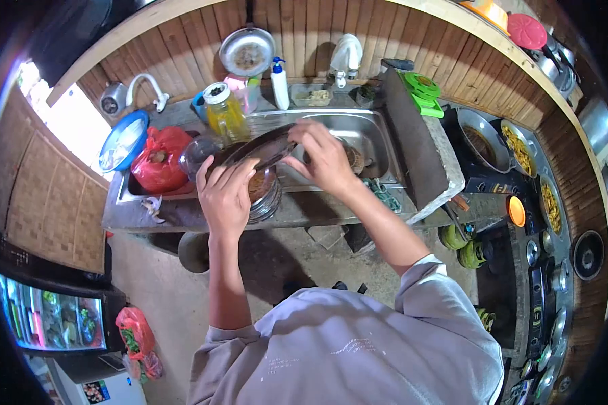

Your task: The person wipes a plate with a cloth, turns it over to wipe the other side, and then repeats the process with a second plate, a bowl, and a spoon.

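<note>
A dark, thin, tray-like piece with a curved edge (267, 146) is held tilted between my two hands, above the front of the sink counter. My left hand (227, 196) has its fingers bent over the near left part of it. The right end is pinched between the thumb and fingers of my right hand (323, 158). Just beneath it, by my left hand, a round clear container (266, 200) with brownish contents stands at the counter edge. Its top is partly hidden by the tray-like piece.
The steel sink basin (378, 145) lies behind my right hand. A red plastic bag (161, 158), a jar of yellow liquid (227, 118) and a white pump bottle (280, 84) stand around. A raised concrete divider (431, 152) separates the stove with pans (483, 138) at right.
</note>
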`<state>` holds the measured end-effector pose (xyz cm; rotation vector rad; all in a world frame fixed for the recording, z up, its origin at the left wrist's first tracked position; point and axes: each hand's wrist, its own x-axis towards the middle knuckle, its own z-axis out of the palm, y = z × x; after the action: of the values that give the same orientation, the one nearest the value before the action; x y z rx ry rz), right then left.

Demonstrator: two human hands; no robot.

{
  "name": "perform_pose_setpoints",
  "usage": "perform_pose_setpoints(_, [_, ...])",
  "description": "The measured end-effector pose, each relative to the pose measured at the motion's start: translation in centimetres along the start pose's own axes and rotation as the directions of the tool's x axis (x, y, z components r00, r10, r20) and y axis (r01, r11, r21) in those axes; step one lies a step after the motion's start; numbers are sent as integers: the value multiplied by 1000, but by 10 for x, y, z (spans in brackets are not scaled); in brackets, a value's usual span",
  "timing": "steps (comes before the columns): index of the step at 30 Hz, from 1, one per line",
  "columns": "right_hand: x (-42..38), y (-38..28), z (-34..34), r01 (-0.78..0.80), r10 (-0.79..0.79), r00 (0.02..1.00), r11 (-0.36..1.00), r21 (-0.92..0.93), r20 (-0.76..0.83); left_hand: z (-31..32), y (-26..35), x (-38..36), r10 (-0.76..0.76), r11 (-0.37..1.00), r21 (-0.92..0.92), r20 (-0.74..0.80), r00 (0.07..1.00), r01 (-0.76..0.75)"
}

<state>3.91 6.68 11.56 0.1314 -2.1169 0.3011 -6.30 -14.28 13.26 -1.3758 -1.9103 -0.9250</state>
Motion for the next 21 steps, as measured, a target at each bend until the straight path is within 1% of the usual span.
perform_pose_setpoints(1, [-4, -8, 11, -47, 46, 999, 997, 60, 23, -1, -7, -10, 1, 1000, 31, 9, 1000, -2])
perform_pose_setpoints(4, [-21, -17, 49, -68, 67, 998, 988, 136, 13, 7, -25, -42, -45, 996, 80, -31, 999, 47])
perform_pose_setpoints(5, [-27, -19, 57, -93, 88, 995, 980, 176, 35, 9, -28, -50, -61, 995, 83, -30, 998, 63])
perform_pose_setpoints(10, [-53, -21, 87, -108, 95, 993, 971, 211, 71, 24, -47, -90, -95, 994, 56, -38, 995, 97])
perform_pose_setpoints(16, [-75, -19, 98, -137, 110, 986, 962, 237, 122, 39, -69, -118, -119, 993, 22, -37, 992, 119])
perform_pose_setpoints(21, [-87, -16, 112, -183, 141, 973, 954, 238, 183, 46, -89, -131, -169, 985, -21, 60, 984, 171])
